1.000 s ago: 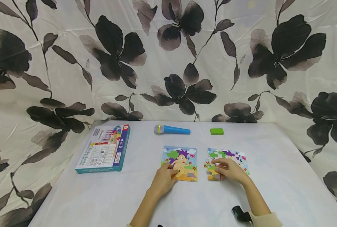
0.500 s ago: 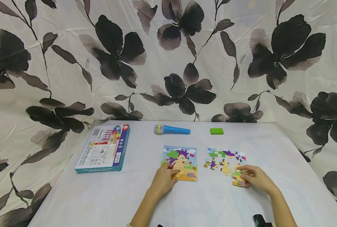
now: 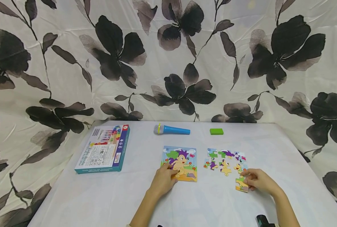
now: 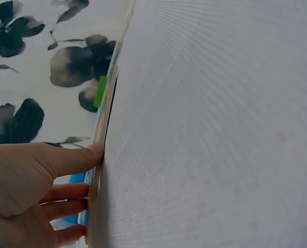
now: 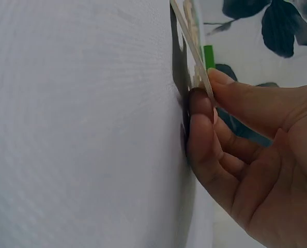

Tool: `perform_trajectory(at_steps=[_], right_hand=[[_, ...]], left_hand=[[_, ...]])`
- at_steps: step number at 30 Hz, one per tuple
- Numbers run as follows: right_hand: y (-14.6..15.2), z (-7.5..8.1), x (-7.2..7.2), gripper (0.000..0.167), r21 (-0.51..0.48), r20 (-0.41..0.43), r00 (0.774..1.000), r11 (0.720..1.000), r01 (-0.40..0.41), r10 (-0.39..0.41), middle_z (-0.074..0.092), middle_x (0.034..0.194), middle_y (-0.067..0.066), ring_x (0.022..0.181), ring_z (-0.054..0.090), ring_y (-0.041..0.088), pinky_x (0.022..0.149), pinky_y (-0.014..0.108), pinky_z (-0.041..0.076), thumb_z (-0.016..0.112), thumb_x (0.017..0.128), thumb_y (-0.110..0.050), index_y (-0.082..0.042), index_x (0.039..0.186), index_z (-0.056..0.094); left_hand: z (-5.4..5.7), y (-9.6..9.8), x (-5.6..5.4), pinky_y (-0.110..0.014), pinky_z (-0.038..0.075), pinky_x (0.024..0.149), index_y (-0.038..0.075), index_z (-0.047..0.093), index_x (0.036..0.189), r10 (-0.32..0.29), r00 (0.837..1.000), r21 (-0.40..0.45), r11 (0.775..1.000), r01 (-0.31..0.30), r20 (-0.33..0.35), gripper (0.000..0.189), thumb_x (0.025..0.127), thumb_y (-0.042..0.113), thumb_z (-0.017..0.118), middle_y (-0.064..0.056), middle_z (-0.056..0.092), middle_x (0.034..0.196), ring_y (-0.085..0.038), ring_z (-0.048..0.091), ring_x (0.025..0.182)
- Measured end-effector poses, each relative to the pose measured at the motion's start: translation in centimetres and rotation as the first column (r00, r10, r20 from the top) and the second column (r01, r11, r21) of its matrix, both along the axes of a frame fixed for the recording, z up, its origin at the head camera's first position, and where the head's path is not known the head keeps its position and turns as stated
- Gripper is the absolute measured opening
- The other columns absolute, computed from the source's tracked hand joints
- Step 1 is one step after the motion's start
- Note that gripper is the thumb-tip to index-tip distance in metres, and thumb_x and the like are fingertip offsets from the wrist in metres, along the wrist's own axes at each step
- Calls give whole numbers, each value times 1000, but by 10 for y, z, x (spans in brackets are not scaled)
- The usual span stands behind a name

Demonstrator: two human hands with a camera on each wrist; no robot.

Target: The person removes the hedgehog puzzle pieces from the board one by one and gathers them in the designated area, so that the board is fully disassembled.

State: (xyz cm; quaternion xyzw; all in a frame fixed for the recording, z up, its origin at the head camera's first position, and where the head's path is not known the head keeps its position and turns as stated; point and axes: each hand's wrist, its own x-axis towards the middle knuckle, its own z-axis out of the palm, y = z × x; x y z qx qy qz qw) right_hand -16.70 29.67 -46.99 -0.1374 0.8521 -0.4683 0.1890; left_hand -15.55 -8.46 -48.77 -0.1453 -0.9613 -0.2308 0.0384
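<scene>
A picture board (image 3: 181, 157) with a purple-spined hedgehog lies in the middle of the table. My left hand (image 3: 163, 180) rests at its lower left, thumb and fingertips touching the board. In the left wrist view, the thumb (image 4: 76, 159) meets the board's thin edge. Right of the board, several jigsaw pieces (image 3: 226, 167) of the same picture lie in rows with small gaps. My right hand (image 3: 260, 181) pinches a jigsaw piece (image 3: 241, 185) with green, yellow and purple on it, just below the right column. The right wrist view shows this piece tilted, its near edge lifted between thumb and fingers.
A flat box (image 3: 101, 149) lies at the left of the white-covered table (image 3: 123, 201). Toward the back are a blue toy microphone (image 3: 176, 129) and a green block (image 3: 216, 131). Behind them hangs a floral cloth (image 3: 145, 94).
My right hand has moved right from the puzzle's lower left with a jigsaw piece, then slightly toward me, uncovering the other pieces. My left hand has stayed on the board.
</scene>
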Motion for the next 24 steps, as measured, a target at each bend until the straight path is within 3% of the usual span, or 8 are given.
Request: perform_trajectory(at_steps=[7,20,24], right_hand=[[-3,0,0,27,137,-130,991,990,33,-15,62,77,5,63,49,3,56,22,44,66,84,-4,11,106,63],[-8,4,2,20,205,-123,990,975,90,-66,60,76,3,66,49,9,59,23,44,67,84,-6,5,101,66],[-13,5,0,16,239,-152,984,962,130,-95,57,73,1,64,46,10,57,23,40,67,85,-8,2,97,66]], left_hand=[[1,0,1,-47,44,96,6,72,106,10,1000,9,1000,-10,13,29,79,17,74,-16,57,116,-32,54,109],[1,0,0,-48,43,97,7,72,106,8,1000,19,1000,-8,20,29,79,18,74,-17,57,118,-34,53,112],[1,-1,0,-47,44,95,7,73,105,-8,1000,4,1000,8,-12,29,78,18,75,-16,58,115,-32,54,109]])
